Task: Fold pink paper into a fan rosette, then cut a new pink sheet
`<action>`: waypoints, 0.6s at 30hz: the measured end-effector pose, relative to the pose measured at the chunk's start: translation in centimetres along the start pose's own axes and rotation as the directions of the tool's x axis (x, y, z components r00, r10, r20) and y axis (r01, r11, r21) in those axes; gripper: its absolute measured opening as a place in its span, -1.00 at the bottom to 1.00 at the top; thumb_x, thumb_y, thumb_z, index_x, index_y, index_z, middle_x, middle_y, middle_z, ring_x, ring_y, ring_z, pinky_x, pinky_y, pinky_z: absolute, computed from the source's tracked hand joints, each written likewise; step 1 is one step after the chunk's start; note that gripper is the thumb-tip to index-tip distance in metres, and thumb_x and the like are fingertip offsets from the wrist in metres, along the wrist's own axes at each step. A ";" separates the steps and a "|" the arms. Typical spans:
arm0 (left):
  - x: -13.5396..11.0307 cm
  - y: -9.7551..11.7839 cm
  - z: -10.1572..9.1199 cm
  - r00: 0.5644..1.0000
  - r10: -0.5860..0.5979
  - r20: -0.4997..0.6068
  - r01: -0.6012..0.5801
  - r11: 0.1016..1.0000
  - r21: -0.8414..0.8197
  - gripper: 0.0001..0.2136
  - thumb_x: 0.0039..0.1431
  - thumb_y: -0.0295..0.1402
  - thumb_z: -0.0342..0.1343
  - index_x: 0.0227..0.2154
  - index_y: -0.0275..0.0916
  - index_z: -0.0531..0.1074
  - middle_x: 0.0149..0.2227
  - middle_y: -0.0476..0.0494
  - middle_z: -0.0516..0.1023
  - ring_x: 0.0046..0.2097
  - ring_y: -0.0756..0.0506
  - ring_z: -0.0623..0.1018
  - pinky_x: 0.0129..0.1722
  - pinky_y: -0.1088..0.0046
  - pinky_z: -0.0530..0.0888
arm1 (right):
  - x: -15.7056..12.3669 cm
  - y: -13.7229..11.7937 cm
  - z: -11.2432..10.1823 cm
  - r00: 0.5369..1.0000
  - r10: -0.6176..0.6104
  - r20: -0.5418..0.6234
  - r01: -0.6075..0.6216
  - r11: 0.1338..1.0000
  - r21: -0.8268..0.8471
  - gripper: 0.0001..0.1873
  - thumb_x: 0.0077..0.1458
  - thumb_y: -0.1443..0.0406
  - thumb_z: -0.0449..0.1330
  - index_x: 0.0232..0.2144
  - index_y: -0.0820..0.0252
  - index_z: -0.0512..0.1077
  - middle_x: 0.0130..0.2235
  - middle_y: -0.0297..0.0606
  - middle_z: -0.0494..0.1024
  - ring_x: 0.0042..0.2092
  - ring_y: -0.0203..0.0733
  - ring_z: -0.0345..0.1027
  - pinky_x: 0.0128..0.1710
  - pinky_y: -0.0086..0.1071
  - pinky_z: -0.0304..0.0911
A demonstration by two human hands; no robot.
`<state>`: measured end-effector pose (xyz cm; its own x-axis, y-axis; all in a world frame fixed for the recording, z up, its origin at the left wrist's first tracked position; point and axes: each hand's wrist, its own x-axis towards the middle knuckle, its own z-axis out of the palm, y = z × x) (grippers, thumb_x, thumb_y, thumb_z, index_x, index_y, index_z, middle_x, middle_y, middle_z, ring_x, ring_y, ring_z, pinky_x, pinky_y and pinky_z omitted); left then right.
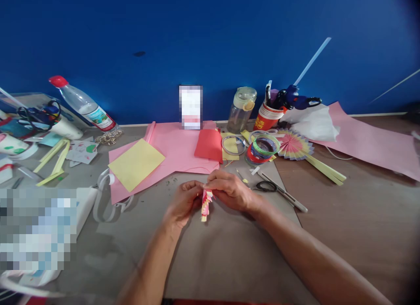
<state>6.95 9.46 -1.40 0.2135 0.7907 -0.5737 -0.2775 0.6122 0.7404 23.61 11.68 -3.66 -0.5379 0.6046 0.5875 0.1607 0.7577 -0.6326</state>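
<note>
A small strip of pleated paper (205,205), pink, red and pale yellow, hangs from my fingers above the table. My left hand (187,200) pinches its upper end from the left. From the right, my right hand (229,189) grips the same end, thumb and fingers close to the left ones. The fingertips hide the top of the paper. Beyond my hands lies a red thread on pink paper (167,143), with a red paper piece (209,146) and a yellow sheet (137,164) on top. Scissors (278,189) lie just right of my right hand.
A phone (190,107) leans on the blue wall. Right stand a bottle (242,110), tape rolls (263,147), a red cup (267,117) and a finished paper fan (295,145). Left are a water bottle (85,106), wire clips (110,138) and a white bag (83,208).
</note>
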 end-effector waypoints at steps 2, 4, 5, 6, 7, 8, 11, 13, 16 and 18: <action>0.1 0.0 0.0 1.000 0.025 -0.006 -0.025 1.000 -0.006 -0.80 -0.26 -0.35 0.28 -0.65 -0.32 0.37 -0.78 0.14 0.20 -0.73 0.18 0.11 -0.72 0.63 0.00 | -0.1 0.0 -0.2 0.999 -0.009 0.036 0.010 1.000 -0.020 -0.76 0.17 0.44 0.02 -0.16 0.13 0.38 -0.27 -0.21 0.41 -0.27 -0.28 0.36 -0.28 -0.41 0.29; 0.2 -0.1 -0.1 0.999 0.041 -0.001 -0.041 0.999 -0.019 -0.81 -0.25 -0.35 0.28 -0.65 -0.32 0.38 -0.80 0.15 0.17 -0.74 0.18 0.07 -0.73 0.64 -0.03 | -0.1 0.0 -0.2 0.998 -0.021 0.067 0.023 0.999 -0.035 -0.73 0.14 0.44 0.03 -0.12 0.13 0.35 -0.23 -0.18 0.44 -0.22 -0.24 0.37 -0.23 -0.36 0.30; 0.3 -0.2 -0.1 0.999 0.039 0.011 -0.038 0.999 -0.039 -0.81 -0.24 -0.35 0.28 -0.65 -0.31 0.37 -0.80 0.16 0.17 -0.74 0.18 0.06 -0.73 0.64 -0.03 | -0.2 0.0 -0.2 0.997 -0.027 0.077 0.030 0.999 -0.040 -0.71 0.13 0.44 0.04 -0.10 0.13 0.33 -0.21 -0.16 0.45 -0.20 -0.22 0.37 -0.20 -0.33 0.31; 0.3 -0.3 -0.2 0.999 0.036 0.028 -0.034 0.998 -0.062 -0.80 -0.23 -0.35 0.28 -0.66 -0.31 0.35 -0.80 0.16 0.16 -0.74 0.19 0.05 -0.73 0.64 -0.03 | -0.2 0.0 -0.1 0.996 -0.029 0.080 0.032 0.999 -0.042 -0.70 0.12 0.44 0.05 -0.08 0.14 0.32 -0.20 -0.14 0.46 -0.18 -0.20 0.37 -0.18 -0.31 0.31; 0.4 -0.4 -0.2 0.998 0.033 0.047 -0.029 0.996 -0.084 -0.79 -0.21 -0.34 0.28 -0.66 -0.30 0.34 -0.80 0.16 0.16 -0.75 0.19 0.05 -0.73 0.64 -0.02 | -0.3 0.0 0.0 0.997 -0.025 0.078 0.029 0.999 -0.041 -0.69 0.11 0.43 0.05 -0.07 0.13 0.31 -0.19 -0.13 0.46 -0.17 -0.19 0.37 -0.17 -0.29 0.31; 0.4 -0.4 -0.3 0.997 0.032 0.063 -0.025 0.994 -0.104 -0.78 -0.21 -0.34 0.28 -0.67 -0.29 0.32 -0.80 0.16 0.15 -0.74 0.19 0.05 -0.73 0.65 -0.02 | -0.3 0.0 0.1 0.997 -0.018 0.075 0.021 0.999 -0.038 -0.68 0.11 0.43 0.05 -0.06 0.13 0.31 -0.18 -0.12 0.46 -0.16 -0.18 0.37 -0.17 -0.28 0.31; 0.4 -0.6 -0.4 0.997 0.049 0.064 -0.041 0.992 -0.123 -0.76 -0.19 -0.34 0.29 -0.64 -0.30 0.32 -0.77 0.17 0.17 -0.73 0.19 0.05 -0.72 0.65 -0.02 | -0.3 -0.1 0.3 0.998 0.017 0.065 -0.017 1.000 0.003 -0.67 0.12 0.42 0.07 -0.05 0.13 0.32 -0.16 -0.10 0.44 -0.15 -0.17 0.35 -0.16 -0.26 0.31; 0.3 -0.6 -0.3 0.996 0.065 0.054 -0.059 0.993 -0.103 -0.76 -0.18 -0.31 0.30 -0.60 -0.30 0.34 -0.74 0.15 0.21 -0.72 0.18 0.10 -0.71 0.65 0.02 | -0.3 -0.1 0.3 0.998 0.053 0.045 -0.056 0.996 0.069 -0.70 0.13 0.40 0.08 -0.06 0.14 0.35 -0.17 -0.12 0.41 -0.19 -0.20 0.34 -0.20 -0.29 0.32; 0.3 -0.7 -0.1 0.995 0.089 0.039 -0.089 0.996 -0.008 -0.75 -0.19 -0.26 0.30 -0.58 -0.30 0.36 -0.70 0.09 0.29 -0.68 0.12 0.22 -0.68 0.60 0.14 | -0.1 -0.1 0.3 0.993 0.114 -0.008 -0.110 0.972 0.206 -0.80 0.14 0.31 0.14 -0.14 0.14 0.41 -0.20 -0.17 0.37 -0.29 -0.27 0.30 -0.29 -0.35 0.32; 0.3 -0.8 0.0 0.991 0.137 -0.001 -0.137 0.988 0.065 -0.75 -0.19 -0.26 0.30 -0.59 -0.31 0.36 -0.68 0.08 0.31 -0.66 0.11 0.26 -0.65 0.59 0.17 | -0.1 -0.2 0.4 0.990 0.142 -0.022 -0.130 0.953 0.273 -0.80 0.12 0.26 0.18 -0.18 0.15 0.43 -0.21 -0.19 0.36 -0.30 -0.28 0.28 -0.31 -0.37 0.31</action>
<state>7.22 9.22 -2.23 0.1723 0.8672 -0.4673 -0.2423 0.4971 0.8332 23.27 11.41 -3.81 -0.4917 0.7110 0.5027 -0.0028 0.5761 -0.8174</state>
